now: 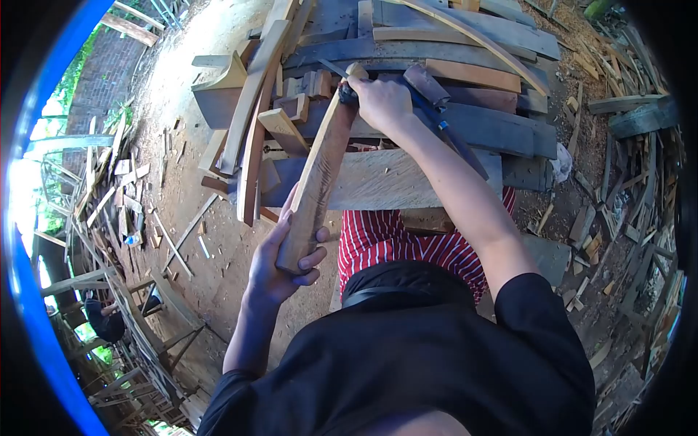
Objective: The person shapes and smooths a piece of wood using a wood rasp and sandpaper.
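Note:
A long wooden piece (317,174) slants upward from lower left to upper right in front of my body. Around its lower end my left hand (285,251) is wrapped, with fingertips showing on the right side. At the upper end, my right hand (378,102) is closed round something dark and small; a thin blade-like strip (333,68) sticks out to its left. What exactly it grips is too small to tell. Beneath the piece lies a wide plank (392,179), close to my knees.
Stacked boards (465,123) spread out ahead, with long curved strips (251,102) at the left. Small wooden blocks (294,107) lie among them. Scrap wood piles (123,196) flank both sides. A person (105,320) is at the far lower left.

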`<action>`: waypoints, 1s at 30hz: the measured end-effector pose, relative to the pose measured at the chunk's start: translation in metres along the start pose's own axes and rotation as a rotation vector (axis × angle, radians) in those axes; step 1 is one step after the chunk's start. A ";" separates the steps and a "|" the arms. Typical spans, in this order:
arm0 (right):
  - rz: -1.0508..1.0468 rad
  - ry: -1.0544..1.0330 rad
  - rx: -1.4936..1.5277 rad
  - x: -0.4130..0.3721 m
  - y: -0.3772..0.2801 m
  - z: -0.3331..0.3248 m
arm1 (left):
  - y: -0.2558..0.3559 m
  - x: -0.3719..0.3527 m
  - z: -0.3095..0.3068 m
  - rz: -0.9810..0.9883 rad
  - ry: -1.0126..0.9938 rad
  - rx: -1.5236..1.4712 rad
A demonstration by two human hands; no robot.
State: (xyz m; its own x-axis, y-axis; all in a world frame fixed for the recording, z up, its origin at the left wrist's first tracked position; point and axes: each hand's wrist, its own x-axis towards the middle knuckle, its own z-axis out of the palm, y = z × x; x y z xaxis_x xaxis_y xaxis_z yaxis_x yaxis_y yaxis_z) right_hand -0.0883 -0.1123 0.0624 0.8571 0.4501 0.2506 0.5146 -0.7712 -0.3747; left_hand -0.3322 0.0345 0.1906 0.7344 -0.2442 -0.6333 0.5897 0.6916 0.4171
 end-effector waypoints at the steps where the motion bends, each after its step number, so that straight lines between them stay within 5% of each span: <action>1: 0.030 -0.074 0.024 -0.011 -0.006 -0.013 | -0.002 -0.001 -0.001 0.005 -0.008 0.000; 3: 0.077 -0.209 0.078 -0.052 -0.032 -0.048 | -0.005 0.000 -0.004 0.003 -0.012 -0.026; 4: -0.103 0.033 0.148 -0.076 -0.034 -0.039 | -0.004 0.001 -0.004 0.006 -0.036 -0.028; 7: 0.034 -0.210 0.232 -0.079 -0.045 -0.057 | -0.003 0.001 -0.007 -0.032 -0.027 -0.203; 9: 0.051 -0.129 0.267 -0.045 -0.030 -0.030 | -0.002 0.003 -0.010 -0.060 -0.016 -0.221; 14: 0.118 -0.095 0.271 -0.015 -0.016 -0.018 | -0.007 0.007 0.003 -0.043 -0.279 -0.566; 17: 0.130 -0.153 0.291 -0.073 -0.029 -0.049 | -0.004 0.006 0.012 -0.048 -0.343 -0.663; 21: 0.154 -0.275 0.255 -0.086 -0.027 -0.050 | -0.001 0.004 0.013 -0.037 -0.260 -0.575; 27: 0.104 -0.016 0.152 -0.041 0.001 -0.001 | 0.015 -0.002 0.021 -0.085 -0.301 -0.720; 30: 0.145 -0.185 0.219 -0.077 -0.014 -0.025 | 0.001 0.004 0.003 -0.033 -0.310 -0.648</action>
State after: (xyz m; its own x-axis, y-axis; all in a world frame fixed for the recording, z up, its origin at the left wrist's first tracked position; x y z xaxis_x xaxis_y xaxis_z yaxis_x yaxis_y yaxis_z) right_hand -0.1621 -0.1471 0.0705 0.9017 0.4319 0.0212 0.3622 -0.7274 -0.5828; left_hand -0.3276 0.0318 0.1902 0.8381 -0.3869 -0.3847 0.3656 0.9216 -0.1302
